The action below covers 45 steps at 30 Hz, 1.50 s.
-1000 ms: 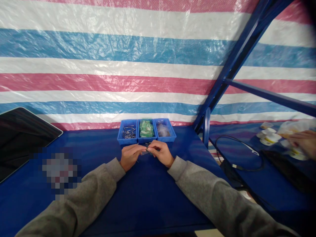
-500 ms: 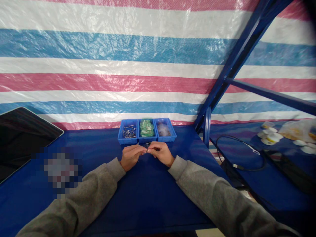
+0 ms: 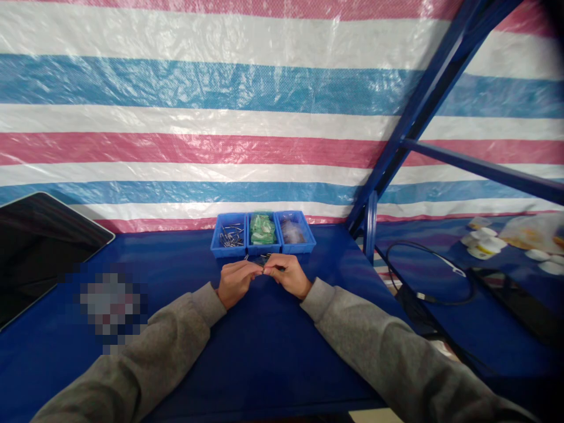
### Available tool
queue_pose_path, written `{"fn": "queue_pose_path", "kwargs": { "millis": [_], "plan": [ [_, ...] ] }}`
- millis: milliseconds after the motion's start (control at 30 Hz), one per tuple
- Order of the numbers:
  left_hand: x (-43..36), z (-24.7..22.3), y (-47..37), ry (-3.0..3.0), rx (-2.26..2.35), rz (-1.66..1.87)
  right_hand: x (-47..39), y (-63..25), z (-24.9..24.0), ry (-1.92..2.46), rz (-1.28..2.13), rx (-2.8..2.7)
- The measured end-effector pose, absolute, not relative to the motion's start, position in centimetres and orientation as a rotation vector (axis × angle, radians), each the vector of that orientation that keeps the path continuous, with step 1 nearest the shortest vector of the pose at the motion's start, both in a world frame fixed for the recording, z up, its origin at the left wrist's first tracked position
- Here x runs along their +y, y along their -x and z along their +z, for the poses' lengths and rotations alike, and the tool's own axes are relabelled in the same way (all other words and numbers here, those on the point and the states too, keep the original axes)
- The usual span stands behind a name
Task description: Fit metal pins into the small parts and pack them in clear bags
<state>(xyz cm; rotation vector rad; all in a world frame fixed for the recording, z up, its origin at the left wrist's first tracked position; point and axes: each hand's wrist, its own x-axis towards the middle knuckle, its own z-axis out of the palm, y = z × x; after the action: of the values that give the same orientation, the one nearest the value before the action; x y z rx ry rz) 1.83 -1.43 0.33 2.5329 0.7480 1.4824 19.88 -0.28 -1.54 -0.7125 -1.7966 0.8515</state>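
My left hand (image 3: 237, 283) and my right hand (image 3: 288, 275) meet over the blue table, fingertips pinched together and touching. Whatever sits between them is too small and too covered to name. Just beyond the fingers, small dark metallic pieces (image 3: 265, 257) show in part. Behind the hands stand three blue bins side by side. In the left bin (image 3: 228, 254) lie several thin metal pieces (image 3: 231, 236). Green plastic packets (image 3: 262, 230) fill the middle bin (image 3: 263, 249). The right bin (image 3: 299, 248) holds clear plastic bags (image 3: 292, 231).
A dark flat screen (image 3: 48, 247) leans at the left, with a blurred patch on the table near it. Behind is a striped plastic sheet (image 3: 198, 147). Blue metal framing (image 3: 409, 117) rises at the right, beyond it a black cable (image 3: 390, 247) and white round containers (image 3: 484, 242).
Both hands keep their pinch at nearly the same spot. The left fingers have shifted slightly; the camera view has moved a little.
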Motion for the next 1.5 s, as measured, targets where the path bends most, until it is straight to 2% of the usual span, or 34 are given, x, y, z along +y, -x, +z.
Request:
{"fn": "queue_pose_path", "kwargs": {
  "millis": [633,1267,1500],
  "plan": [
    [-0.5,0.3,-2.2,-2.487,1.067,1.428,-0.4,-19.9,-1.6,0.857,0.794,-1.690],
    [-0.5,0.3,-2.2,-2.532,0.997,1.409,-0.3,-19.9,-1.7,0.880,0.776,-1.700],
    [0.0,1.0,-2.0,-2.478,1.057,1.543,-0.6,-19.9,-1.4,0.902,0.731,-1.703]
  ]
}}
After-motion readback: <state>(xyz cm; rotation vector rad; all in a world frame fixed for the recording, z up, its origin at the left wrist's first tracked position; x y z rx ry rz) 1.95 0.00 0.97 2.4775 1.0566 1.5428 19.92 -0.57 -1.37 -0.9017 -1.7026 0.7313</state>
